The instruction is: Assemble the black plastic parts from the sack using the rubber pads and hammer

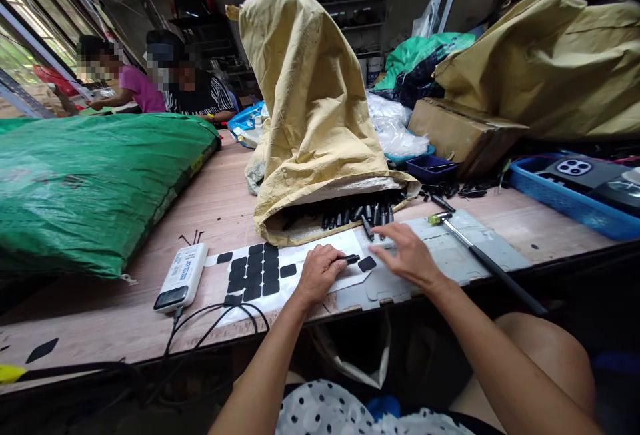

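Observation:
My left hand (321,271) is closed around a small black cylindrical piece (352,259), whose end pokes out toward the right. Over the grey board (480,238), my right hand (407,255) is open, thumb and fingers apart, with nothing seen between them. Just left of its thumb lies a black rounded-square patch (367,264). Rows of similar black patches (255,272) sit on a white sheet (300,295) left of my left hand. Beyond my hands, several black cylinders (367,227) spill from the mouth of a tan sack (315,102).
A hammer (493,265) lies across the board at right, its handle overhanging the table edge. A white power bank (181,278) with cables stands left. A green sack (95,188), cardboard box (460,132) and blue basket (575,198) surround the work area. Two people sit across the table.

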Demonstrator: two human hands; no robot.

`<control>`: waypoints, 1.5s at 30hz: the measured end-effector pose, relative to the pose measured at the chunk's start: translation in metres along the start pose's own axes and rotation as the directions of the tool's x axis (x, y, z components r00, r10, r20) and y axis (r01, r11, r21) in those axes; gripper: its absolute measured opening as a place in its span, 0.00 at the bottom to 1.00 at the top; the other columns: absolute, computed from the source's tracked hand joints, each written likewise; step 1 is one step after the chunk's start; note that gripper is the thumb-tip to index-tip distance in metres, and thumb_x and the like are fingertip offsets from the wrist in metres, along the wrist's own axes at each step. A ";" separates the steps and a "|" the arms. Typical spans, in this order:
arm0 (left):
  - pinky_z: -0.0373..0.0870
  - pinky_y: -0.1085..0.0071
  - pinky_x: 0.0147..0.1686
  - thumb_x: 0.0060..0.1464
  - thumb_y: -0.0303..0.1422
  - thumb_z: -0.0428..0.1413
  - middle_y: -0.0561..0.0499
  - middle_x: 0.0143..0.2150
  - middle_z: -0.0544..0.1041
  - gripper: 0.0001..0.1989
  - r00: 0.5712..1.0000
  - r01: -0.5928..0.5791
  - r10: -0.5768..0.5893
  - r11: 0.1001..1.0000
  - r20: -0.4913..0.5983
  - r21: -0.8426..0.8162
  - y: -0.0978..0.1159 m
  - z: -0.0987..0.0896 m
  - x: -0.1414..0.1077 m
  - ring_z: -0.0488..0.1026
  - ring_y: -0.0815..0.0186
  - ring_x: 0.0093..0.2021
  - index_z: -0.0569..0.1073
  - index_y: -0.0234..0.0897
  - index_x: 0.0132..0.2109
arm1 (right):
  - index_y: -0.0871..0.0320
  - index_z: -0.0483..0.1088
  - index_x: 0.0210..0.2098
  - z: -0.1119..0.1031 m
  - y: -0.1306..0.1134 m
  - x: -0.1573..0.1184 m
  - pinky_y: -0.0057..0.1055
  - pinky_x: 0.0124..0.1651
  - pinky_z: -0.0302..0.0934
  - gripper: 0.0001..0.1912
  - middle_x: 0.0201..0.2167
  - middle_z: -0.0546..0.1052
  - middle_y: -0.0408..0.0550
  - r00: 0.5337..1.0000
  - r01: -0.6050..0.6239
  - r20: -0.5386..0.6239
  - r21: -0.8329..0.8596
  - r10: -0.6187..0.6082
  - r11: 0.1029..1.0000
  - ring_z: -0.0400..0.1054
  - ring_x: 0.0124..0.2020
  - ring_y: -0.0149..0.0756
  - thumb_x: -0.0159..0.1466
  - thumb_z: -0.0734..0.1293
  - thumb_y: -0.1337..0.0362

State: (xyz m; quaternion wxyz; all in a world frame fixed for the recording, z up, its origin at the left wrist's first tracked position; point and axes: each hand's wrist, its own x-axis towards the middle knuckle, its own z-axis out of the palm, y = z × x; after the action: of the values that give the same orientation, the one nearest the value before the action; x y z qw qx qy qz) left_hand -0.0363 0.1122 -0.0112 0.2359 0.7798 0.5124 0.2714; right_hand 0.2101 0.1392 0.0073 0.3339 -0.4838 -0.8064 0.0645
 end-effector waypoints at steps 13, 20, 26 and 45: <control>0.65 0.70 0.44 0.63 0.35 0.56 0.54 0.42 0.79 0.07 0.971 0.035 0.018 0.977 0.239 -0.213 0.065 -0.003 -0.060 0.74 0.64 0.43 0.76 0.44 0.47 | 0.58 0.78 0.37 0.006 0.088 -0.012 0.36 0.47 0.59 0.14 0.37 0.75 0.53 0.859 -0.487 -0.265 -0.163 0.437 0.858 0.66 0.42 0.43 0.62 0.61 0.63; 0.69 0.66 0.40 0.65 0.39 0.51 0.48 0.40 0.83 0.12 0.846 0.228 -0.302 0.950 0.440 0.213 0.050 0.058 -0.112 0.80 0.55 0.42 0.78 0.42 0.48 | 0.57 0.78 0.37 0.006 0.086 -0.013 0.35 0.44 0.58 0.12 0.37 0.73 0.51 0.860 -0.490 -0.258 -0.182 0.439 0.852 0.65 0.41 0.42 0.62 0.62 0.63; 0.71 0.64 0.42 0.59 0.42 0.59 0.48 0.43 0.83 0.17 0.816 0.089 -0.179 0.978 0.550 0.187 0.068 0.039 -0.089 0.80 0.52 0.46 0.76 0.48 0.54 | 0.57 0.78 0.37 0.006 0.082 -0.013 0.36 0.44 0.58 0.12 0.36 0.72 0.52 0.867 -0.485 -0.237 -0.195 0.438 0.853 0.64 0.40 0.42 0.62 0.62 0.63; 0.55 0.56 0.54 0.56 0.25 0.60 0.47 0.42 0.78 0.08 0.927 -0.370 0.335 0.739 0.170 0.563 0.050 0.012 0.084 0.65 0.54 0.52 0.71 0.40 0.41 | 0.57 0.78 0.35 0.006 0.081 -0.012 0.34 0.45 0.57 0.11 0.37 0.74 0.51 0.858 -0.485 -0.278 -0.159 0.432 0.860 0.65 0.41 0.41 0.62 0.62 0.66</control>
State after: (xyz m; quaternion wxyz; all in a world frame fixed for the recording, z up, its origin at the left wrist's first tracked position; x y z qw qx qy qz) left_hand 0.0329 0.1704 0.0275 -0.0566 0.9042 0.4069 0.1172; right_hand 0.2699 0.1732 -0.0379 0.3444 -0.7013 -0.6241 -0.0054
